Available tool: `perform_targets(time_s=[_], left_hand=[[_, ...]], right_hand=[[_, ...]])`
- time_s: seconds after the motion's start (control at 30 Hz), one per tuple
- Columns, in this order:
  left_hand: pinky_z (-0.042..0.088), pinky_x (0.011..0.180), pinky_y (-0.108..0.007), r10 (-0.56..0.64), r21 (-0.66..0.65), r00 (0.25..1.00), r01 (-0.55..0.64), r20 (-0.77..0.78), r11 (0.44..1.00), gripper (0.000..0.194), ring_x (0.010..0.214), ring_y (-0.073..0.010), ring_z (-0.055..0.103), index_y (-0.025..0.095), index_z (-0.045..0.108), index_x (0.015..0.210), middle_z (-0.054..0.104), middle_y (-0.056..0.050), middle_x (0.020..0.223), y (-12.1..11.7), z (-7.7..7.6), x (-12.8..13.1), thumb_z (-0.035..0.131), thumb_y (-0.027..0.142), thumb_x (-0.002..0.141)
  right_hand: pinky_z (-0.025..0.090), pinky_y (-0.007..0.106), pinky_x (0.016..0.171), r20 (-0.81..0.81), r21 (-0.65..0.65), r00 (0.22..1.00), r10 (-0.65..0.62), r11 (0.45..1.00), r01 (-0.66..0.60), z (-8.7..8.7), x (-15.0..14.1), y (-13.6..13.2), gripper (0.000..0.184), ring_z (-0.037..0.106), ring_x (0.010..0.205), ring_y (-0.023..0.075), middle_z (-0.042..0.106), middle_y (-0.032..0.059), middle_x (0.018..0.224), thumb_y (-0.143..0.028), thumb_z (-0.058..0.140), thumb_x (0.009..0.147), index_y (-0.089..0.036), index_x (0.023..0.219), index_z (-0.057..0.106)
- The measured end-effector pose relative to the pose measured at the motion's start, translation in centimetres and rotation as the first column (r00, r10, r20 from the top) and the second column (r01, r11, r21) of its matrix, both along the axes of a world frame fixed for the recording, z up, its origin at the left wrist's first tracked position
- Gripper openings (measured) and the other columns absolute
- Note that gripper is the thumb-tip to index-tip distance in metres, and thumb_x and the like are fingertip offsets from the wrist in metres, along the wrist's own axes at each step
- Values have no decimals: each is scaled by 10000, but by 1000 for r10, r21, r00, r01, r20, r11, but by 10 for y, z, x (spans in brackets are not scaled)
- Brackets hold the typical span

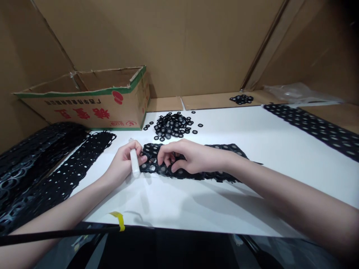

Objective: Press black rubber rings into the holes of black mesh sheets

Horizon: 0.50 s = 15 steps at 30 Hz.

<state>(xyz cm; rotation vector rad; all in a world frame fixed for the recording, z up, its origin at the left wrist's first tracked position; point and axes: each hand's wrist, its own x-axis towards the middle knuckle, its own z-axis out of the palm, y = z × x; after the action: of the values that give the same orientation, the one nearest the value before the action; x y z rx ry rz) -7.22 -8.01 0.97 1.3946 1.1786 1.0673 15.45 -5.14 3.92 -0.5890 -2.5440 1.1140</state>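
Observation:
A black rubber sheet point(224, 149) full of punched rings lies on the white table top point(252, 186) in front of me. My left hand point(123, 160) is closed around a short white stick tool point(135, 164), held upright against the sheet's left end. My right hand point(185, 157) rests on the sheet with fingers curled, pinching at its rings near the left end. Behind the hands lies a pile of loose black rings point(172, 125).
An open cardboard box point(92, 99) stands at the back left. Spent black sheets point(42, 168) are piled at the left, another strip point(316, 125) runs along the right. A smaller ring pile point(241, 99) and a clear plastic bag point(297, 93) sit at the back right. Cardboard walls surround the table.

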Motion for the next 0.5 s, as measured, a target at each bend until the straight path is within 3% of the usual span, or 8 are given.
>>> perform_targets(time_s=[0.1,0.23,0.5], left_hand=[[263,504,-153,-2,4,1000,2,-13,1000,374,534,-47,329,165,378,655,382,77,615,1,0,0,751,172,625],[273,512,-153,1,2,1000,-1,-15,1000,362,522,-45,348,170,363,662,360,81,605,1,-3,0,723,213,669],[338,572,-175,-7,1,1000,8,-18,1000,379,580,-74,467,173,363,676,375,72,626,2,-5,-2,735,247,664]], right_hand=[[501,225,667,-25,-78,999,23,997,-25,1,3,4,334,575,755,110,604,0,824,49,505,714,-181,941,591],[483,237,644,-23,-189,999,-38,981,33,4,7,11,273,592,708,116,596,-11,756,7,579,701,-161,916,587],[476,281,721,-62,-252,995,-82,966,64,1,12,20,266,576,719,116,595,-18,743,-53,672,674,-150,906,588]])
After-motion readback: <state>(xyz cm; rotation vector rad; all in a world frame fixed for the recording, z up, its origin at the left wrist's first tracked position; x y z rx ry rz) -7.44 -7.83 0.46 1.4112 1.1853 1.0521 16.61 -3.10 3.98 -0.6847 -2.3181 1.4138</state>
